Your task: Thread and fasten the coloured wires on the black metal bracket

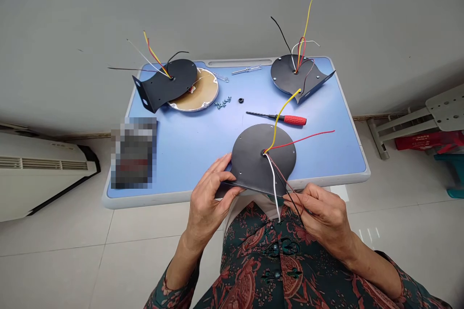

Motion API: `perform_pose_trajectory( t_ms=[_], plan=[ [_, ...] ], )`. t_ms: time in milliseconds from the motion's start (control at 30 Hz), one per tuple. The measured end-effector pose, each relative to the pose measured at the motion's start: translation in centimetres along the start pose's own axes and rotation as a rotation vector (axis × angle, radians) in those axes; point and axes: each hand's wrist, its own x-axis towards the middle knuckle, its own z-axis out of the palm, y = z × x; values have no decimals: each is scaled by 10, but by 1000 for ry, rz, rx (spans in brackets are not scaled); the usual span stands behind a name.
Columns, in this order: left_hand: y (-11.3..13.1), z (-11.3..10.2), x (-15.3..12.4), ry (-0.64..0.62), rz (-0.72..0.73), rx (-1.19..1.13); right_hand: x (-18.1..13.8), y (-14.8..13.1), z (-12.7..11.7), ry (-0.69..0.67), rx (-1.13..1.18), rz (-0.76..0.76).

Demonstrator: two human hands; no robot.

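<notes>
Near the table's front edge lies a round black metal bracket [253, 159] with a bent flange toward me. My left hand [213, 193] pinches the flange's left end between thumb and fingers. The flange's right corner is gripped by my right hand [322, 215], with thin brown and black wires passing by its fingers. Yellow [277, 125], red [308, 140] and white [273, 178] wires rise from the bracket's centre hole. Just behind the bracket rests a screwdriver [294, 120] with a red and black handle.
At the back left, another wired black bracket [181, 77] overlaps a tan disc [203, 89]. A third bracket [286, 75] with screws stands back right. Small screws [222, 103], a black grommet [241, 100] and a clear-handled tool [246, 70] lie between. A blurred dark item [133, 153] sits left.
</notes>
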Motion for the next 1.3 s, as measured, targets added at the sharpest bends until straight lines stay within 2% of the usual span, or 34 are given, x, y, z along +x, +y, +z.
perform_pose_trajectory(
  t_ms=[767,1300],
  plan=[
    [-1,1,1,-10,8,-21,3,-3,-4,-14,-33,13],
    [3,-1,5,-9,-13,-7,-2,4,-7,-98,-30,-25]
  ],
)
